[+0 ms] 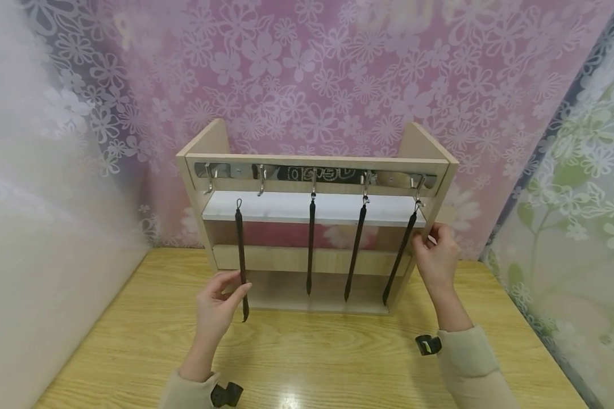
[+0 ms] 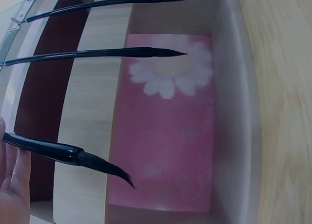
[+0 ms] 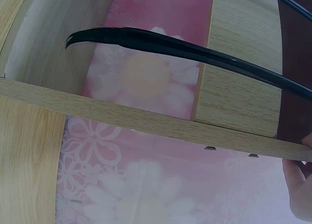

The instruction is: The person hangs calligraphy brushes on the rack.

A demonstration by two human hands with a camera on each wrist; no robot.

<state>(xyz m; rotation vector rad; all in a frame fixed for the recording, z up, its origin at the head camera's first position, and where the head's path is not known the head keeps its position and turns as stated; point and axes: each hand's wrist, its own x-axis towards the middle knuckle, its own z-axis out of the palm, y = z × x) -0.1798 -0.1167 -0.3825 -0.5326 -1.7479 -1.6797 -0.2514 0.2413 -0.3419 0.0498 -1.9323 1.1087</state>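
Observation:
My left hand [image 1: 217, 301] pinches a dark calligraphy brush [image 1: 241, 244] between thumb and fingers near its lower part. The brush stands nearly upright, its top loop below the rail and between the two leftmost hooks, on neither. In the left wrist view, the bristle tip of this brush [image 2: 97, 161] points down and curves slightly. On the right, my other hand [image 1: 440, 258] grips the side panel [image 3: 146, 114] of a small wooden shelf. Three more dark brushes hang from the middle [image 1: 311, 244], fourth [image 1: 356, 250] and rightmost [image 1: 401, 255] hooks.
A shiny metal hook rail [image 1: 291, 172] runs along the shelf's front top board. Behind it sits a white shelf board [image 1: 286, 207], with a wooden crosspiece [image 1: 276, 259] lower down. The unit stands on a wood-grain table [image 1: 312, 352] against a pink flowered backdrop [image 1: 307, 74].

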